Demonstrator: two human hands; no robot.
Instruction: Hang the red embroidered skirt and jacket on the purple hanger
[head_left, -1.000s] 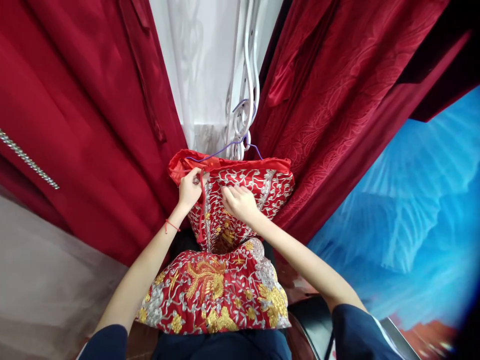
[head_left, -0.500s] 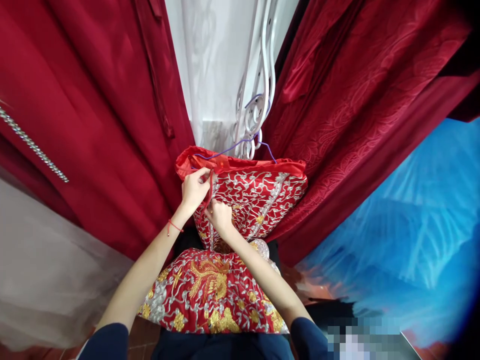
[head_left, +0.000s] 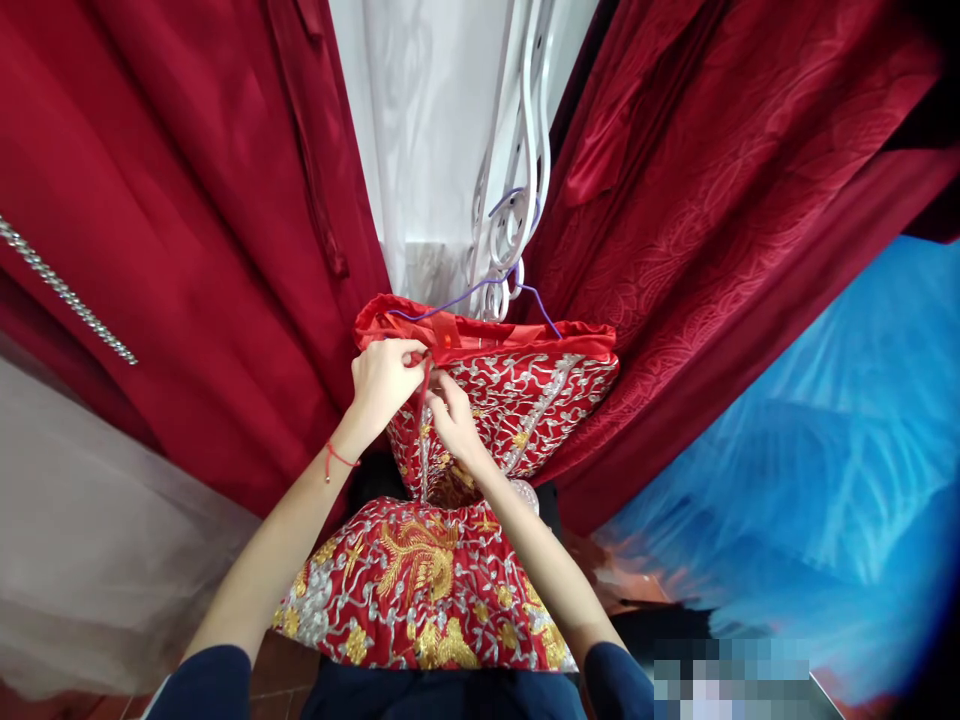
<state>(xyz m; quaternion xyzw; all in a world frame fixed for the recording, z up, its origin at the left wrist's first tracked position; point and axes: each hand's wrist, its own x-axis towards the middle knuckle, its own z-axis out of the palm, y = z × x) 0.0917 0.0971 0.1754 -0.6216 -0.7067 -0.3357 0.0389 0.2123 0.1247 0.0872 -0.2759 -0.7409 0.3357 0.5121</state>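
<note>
A red garment [head_left: 525, 390] embroidered in silver and gold hangs from a purple wire hanger [head_left: 480, 290] hooked on a white scrolled metal rack [head_left: 517, 200]. Its lower part [head_left: 420, 590] spreads out below my arms. My left hand [head_left: 382, 380] is closed on the garment's top left edge beside a thin red cord [head_left: 424, 385]. Just to its right, my right hand [head_left: 450, 415] pinches that cord or the fabric at the front opening. The two hands almost touch.
Dark red garments hang close on the left [head_left: 187, 220] and right [head_left: 712, 180]. A blue fabric [head_left: 810, 450] fills the right side, a pale grey fabric [head_left: 97, 540] the lower left. A beaded silver trim [head_left: 67, 295] crosses the left red garment.
My right hand has moved left from the embroidered front to the opening beside my left hand, then up a little. My left hand has kept its hold at the top edge.
</note>
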